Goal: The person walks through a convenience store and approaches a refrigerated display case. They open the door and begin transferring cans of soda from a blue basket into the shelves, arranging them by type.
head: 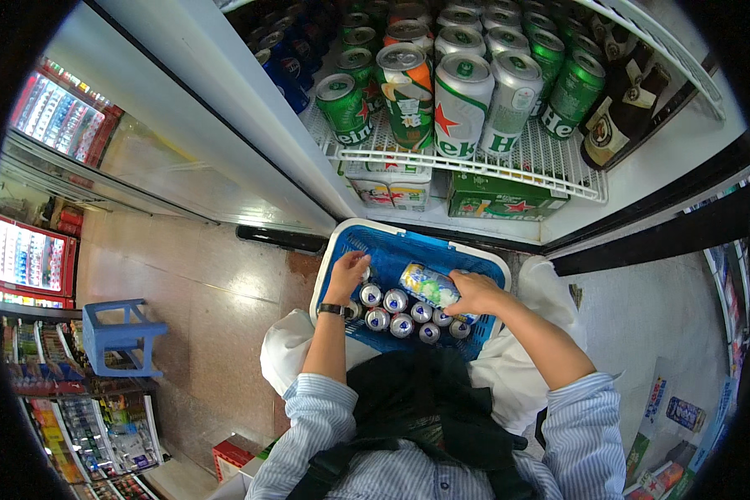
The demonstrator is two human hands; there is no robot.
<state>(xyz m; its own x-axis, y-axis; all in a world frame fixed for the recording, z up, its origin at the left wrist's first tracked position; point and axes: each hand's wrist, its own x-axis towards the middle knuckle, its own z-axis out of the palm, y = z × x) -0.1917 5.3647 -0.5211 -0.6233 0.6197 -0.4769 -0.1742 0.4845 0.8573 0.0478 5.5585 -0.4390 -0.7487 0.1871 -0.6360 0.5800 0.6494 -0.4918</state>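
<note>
A blue plastic basket with a white rim (505, 265) sits between my knees, with several upright drink cans (395, 301) standing in it. My right hand (475, 292) grips a tilted yellow, blue and white can (426, 284) above the right part of the basket. At the basket's left side is my left hand (349, 274), fingers curled over a silver can top (367, 274). Whether these fingers grip that can is not clear.
An opened refrigerator holds green and silver Heineken cans (464, 106) and brown bottles (625, 115) on a white wire shelf (412, 156). Beer cartons (506, 197) stand below it. A glass door (181, 156) borders the left. A blue plastic stool (122, 337) stands farther left.
</note>
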